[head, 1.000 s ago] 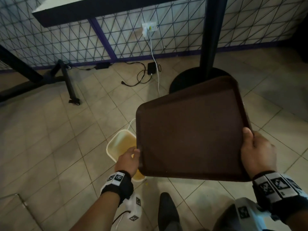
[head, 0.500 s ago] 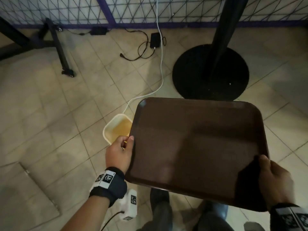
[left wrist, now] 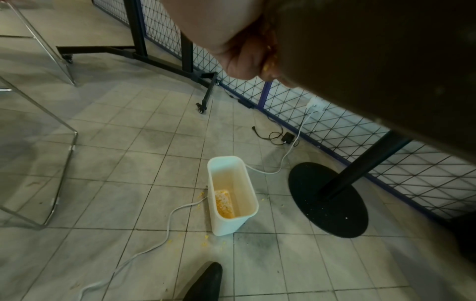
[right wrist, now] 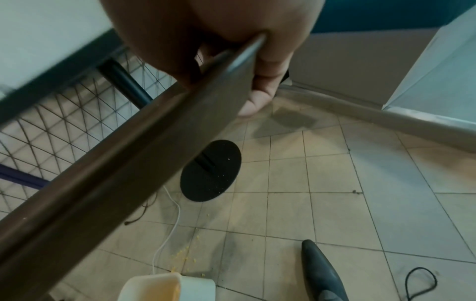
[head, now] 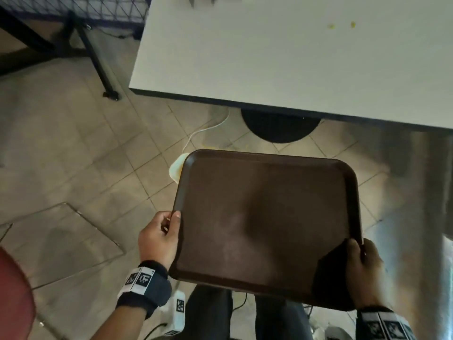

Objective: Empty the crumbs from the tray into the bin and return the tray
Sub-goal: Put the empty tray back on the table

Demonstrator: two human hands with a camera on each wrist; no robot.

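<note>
I hold a dark brown tray nearly level in front of me, above the floor and short of the white table. My left hand grips its left rim, thumb on top. My right hand grips the near right corner; in the right wrist view the tray edge sits between thumb and fingers. The white bin stands on the floor with yellow crumbs at its bottom. In the head view only a corner of the bin shows past the tray. The tray's surface looks bare.
Yellow crumbs lie scattered on the tiles around the bin, and a few on the tabletop. A white cable runs past the bin. The table's black round base stands to the bin's right. A red seat is at my left.
The tray has gone from tilted over the bin to nearly level and has risen with my view. The tabletop has come into sight ahead. Both hands keep their grip.
</note>
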